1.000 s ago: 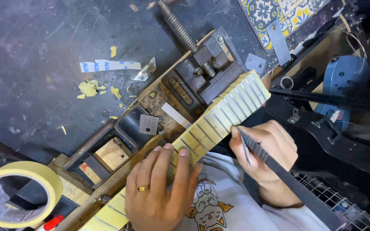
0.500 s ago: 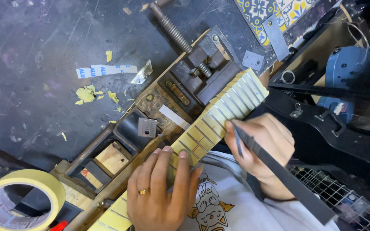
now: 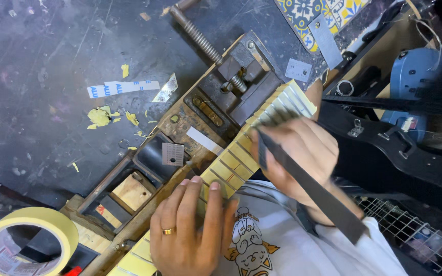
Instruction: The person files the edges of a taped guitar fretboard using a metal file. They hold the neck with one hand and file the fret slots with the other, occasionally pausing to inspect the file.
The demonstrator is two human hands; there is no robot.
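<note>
**Inspector:** Start with the bench and work down.

**Assistant:** Dark, scuffed workbench (image 3: 37, 51), littered with yellow tape scraps (image 3: 100, 116) and a white paper strip (image 3: 123, 88). A taped guitar neck (image 3: 241, 156) lies diagonally across it, from the lower left towards the upper right, its fretboard masked in yellow tape between the frets. It sits against a metal vise (image 3: 241, 76) with a threaded screw running to the upper left.

**Inspector:** Left hand?

**Assistant:** Left hand (image 3: 193, 232) lies palm down on the lower stretch of the neck, fingers extended and close together, pressing flat onto the taped fretboard. It grips nothing; it bears down. A gold ring (image 3: 169, 231) sits on one finger. The wrist comes in from the bottom edge.

**Inspector:** Right hand?

**Assistant:** Right hand (image 3: 297, 153) is closed around a long dark flat file (image 3: 308, 191), fingers wrapped over its upper part, near the tip. The tip rests on the upper frets; the rest of the file runs down and right past the wrist. The hand is blurred, so I cannot tell the exact finger placement.

**Inspector:** Remaining items?

**Assistant:** A roll of yellow masking tape (image 3: 24, 240) at the lower left corner, well apart from both hands. A small perforated metal square (image 3: 172, 154) lies just beside the neck. A blue power tool (image 3: 420, 71) sits at the upper right.
</note>
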